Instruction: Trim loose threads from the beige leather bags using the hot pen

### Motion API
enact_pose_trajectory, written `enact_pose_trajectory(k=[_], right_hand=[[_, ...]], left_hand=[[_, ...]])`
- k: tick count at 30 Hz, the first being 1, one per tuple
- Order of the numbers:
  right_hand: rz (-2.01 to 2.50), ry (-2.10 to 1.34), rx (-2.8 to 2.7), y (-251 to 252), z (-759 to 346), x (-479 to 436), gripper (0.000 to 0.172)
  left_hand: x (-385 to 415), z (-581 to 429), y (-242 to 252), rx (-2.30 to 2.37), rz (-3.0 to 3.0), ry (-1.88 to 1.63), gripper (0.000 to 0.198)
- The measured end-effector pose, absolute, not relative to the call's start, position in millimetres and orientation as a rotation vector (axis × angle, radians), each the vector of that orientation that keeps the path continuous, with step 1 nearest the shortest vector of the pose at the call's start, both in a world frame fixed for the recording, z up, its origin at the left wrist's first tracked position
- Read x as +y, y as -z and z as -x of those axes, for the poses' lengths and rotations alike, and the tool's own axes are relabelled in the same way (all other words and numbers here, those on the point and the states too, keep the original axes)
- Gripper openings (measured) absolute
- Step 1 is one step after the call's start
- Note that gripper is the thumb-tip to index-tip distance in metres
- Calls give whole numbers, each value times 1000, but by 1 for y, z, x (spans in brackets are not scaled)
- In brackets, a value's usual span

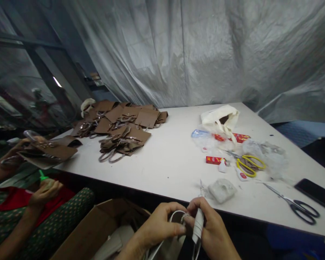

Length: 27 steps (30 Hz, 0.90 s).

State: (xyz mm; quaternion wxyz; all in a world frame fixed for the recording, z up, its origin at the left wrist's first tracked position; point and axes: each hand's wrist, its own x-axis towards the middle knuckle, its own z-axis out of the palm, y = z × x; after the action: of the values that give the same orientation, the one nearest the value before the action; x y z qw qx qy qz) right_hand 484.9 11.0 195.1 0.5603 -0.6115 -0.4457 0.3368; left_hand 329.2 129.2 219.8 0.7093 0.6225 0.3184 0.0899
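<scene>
In front of the table edge, my left hand (161, 224) is closed, thumb and fingers pinching a thin white loop (178, 213) that looks like a bag handle. Below it hangs a pale panel, partly hidden by the hand. My right hand (212, 231) is closed around a white strap-like strip (198, 225) standing almost upright, with thin strands trailing beneath. Both hands nearly touch at the fingertips. A thin pointed tip (201, 184) shows above the right hand; whether I hold it is unclear. Just beyond lies a greyish-white lump (222, 190) on the table.
Black-handled scissors (300, 207), a phone (318, 193), yellow-handled scissors (250, 165), red glue boxes (212, 160) and a white cloth bag (220, 117) lie right. Brown bags (124, 141) are piled left. A co-worker's hand (44, 191) holds a green-tipped bottle. A cardboard box (94, 224) stands below.
</scene>
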Motion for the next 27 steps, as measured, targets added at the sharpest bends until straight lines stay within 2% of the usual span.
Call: enact_pose_trajectory(k=[4,8,12,20,23,27], right_hand=[[1420,-704,-1019,-192,-484,10,9],[1440,-629,-1036,-176,-500,-2,25],[1473,-375,-1063,-158,-537,-25,48],[1801,-272,-635,-166,-583,-56,42],[1855,-347,-635,-165,-596,-58,38],[1869,-352,-723,-163,-609,-51,34]], left_hand=[[124,-347,-215,849,-1287,-276,30],[122,-364,-217,891,-1290,-244,31],[128,-374,-216,897,-1312,-231,35],[135,-397,-196,888,-969,-211,48],[131,-413,-193,930,-1031,-164,41],[122,-436,-188,1005,-1308,-99,22]])
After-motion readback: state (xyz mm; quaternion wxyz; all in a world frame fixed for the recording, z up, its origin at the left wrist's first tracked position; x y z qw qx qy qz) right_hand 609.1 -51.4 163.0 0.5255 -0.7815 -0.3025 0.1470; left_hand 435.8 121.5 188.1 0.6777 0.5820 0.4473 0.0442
